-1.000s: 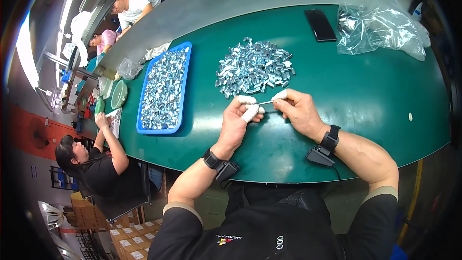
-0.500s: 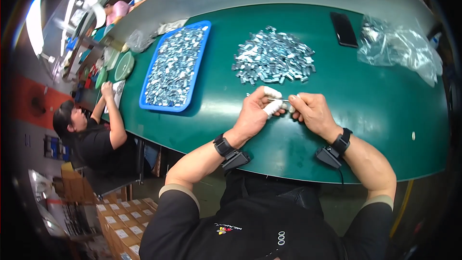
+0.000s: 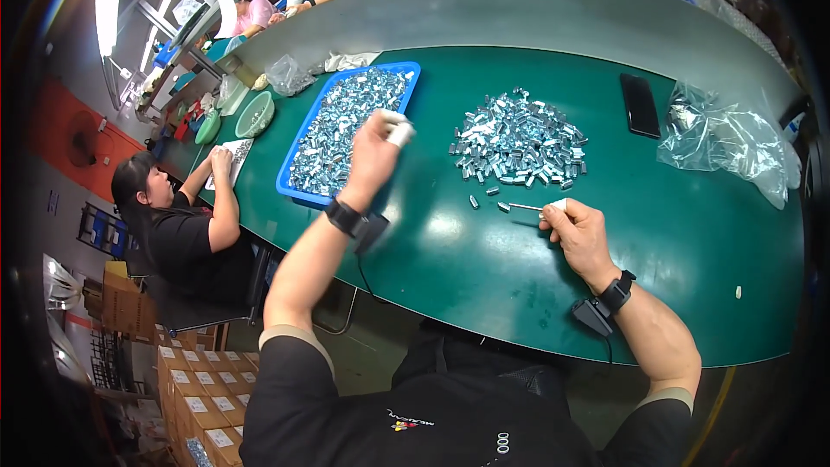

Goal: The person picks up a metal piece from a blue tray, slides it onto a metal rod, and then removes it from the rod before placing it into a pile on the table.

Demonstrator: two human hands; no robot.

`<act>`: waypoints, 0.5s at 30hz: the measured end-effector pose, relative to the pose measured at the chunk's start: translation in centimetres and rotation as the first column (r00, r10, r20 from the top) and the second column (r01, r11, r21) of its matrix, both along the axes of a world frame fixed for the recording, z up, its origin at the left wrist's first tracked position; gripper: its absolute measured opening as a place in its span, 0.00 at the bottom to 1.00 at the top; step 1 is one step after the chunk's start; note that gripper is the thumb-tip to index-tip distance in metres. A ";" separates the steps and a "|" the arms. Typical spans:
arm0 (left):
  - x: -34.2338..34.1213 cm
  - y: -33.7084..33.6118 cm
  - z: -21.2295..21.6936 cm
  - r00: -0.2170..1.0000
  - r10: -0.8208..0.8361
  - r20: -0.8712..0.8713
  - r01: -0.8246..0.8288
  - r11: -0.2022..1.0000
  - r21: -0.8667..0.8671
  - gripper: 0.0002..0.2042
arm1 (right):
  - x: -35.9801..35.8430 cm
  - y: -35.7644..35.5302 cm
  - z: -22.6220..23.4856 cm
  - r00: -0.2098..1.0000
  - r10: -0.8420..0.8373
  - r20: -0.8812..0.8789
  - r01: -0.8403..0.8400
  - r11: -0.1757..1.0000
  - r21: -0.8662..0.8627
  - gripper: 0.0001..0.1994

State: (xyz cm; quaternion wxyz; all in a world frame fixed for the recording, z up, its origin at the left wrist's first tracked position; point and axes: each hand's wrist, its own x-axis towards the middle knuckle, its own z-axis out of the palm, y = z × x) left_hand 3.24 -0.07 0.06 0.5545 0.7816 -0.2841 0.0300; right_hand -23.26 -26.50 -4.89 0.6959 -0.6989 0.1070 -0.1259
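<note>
My left hand [image 3: 375,156] is over the right rim of a blue tray [image 3: 409,97] full of small shiny metal pieces. Its fingers are curled together, some in white coverings; whatever they hold is hidden, and the hand is slightly blurred. At the table's middle, my right hand [image 3: 577,232] grips a thin metal rod tool [image 3: 526,207] that points left. A small metal piece [image 3: 503,207] is at the rod's tip; I cannot tell whether it is on it. Just beyond lies a heap of similar pieces [image 3: 519,138], with a few loose ones at its near edge.
A black phone [image 3: 640,105] and a clear plastic bag [image 3: 726,147] lie at the right on the green table [image 3: 450,294]. Green baskets [image 3: 255,114] stand at the far left. A person [image 3: 181,207] sits to the left; others work beyond the grey partition [image 3: 519,13].
My hands were together around the rod; the left has moved away, left and forward, to the tray. My right hand keeps the rod, now lower toward the heap's near edge. The view has shifted.
</note>
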 end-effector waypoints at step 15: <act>0.0 -2.5 -1.9 0.886 -0.243 0.396 -0.030 0.820 0.571 0.13 | 0.5 0.5 0.1 1.000 0.010 -0.019 -0.010 1.000 0.009 0.12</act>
